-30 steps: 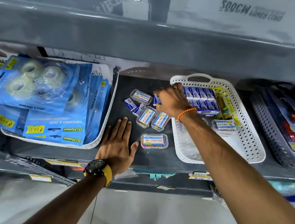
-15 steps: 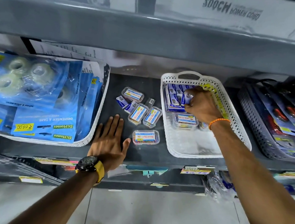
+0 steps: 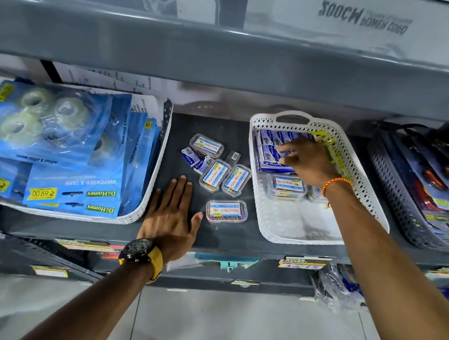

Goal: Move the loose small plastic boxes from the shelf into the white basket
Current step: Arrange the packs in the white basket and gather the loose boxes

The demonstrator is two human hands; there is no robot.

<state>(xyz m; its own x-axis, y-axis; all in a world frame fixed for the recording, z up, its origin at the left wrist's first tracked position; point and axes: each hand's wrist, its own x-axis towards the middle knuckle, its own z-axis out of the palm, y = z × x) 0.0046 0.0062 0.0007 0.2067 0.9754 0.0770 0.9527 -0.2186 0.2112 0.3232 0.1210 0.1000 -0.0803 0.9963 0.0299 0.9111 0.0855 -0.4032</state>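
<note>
Right hand: our right hand (image 3: 309, 162) is inside the white basket (image 3: 365, 197), fingers curled together over the blue packs (image 3: 272, 147) at the far end; we cannot tell whether anything is pinched under them.
Left hand: our left hand (image 3: 171, 219) lies flat and spread on the shelf (image 3: 226, 240), holding nothing, its thumb just beside the nearest clear box (image 3: 226, 211).
Loose boxes: four clear boxes lie on the shelf between the two baskets; besides the nearest, two sit side by side (image 3: 224, 179) and one lies farther back (image 3: 206, 145).
Small blue boxes: two (image 3: 197, 161) lie just left of that pair.
Already in: two clear boxes (image 3: 287, 186) rest mid-basket.
Step in hand: we judge it to be setting an item down among the blue packs.
Doing it well: we should let go fully and lift the hand straight up, so the wrist does not drag the packs or the basket wall.
Next reach: we would take the pair closest to the basket first, pinching each by its long sides.
Risk: the lids look slick, so a loose pinch could drop a box off the near edge.
</note>
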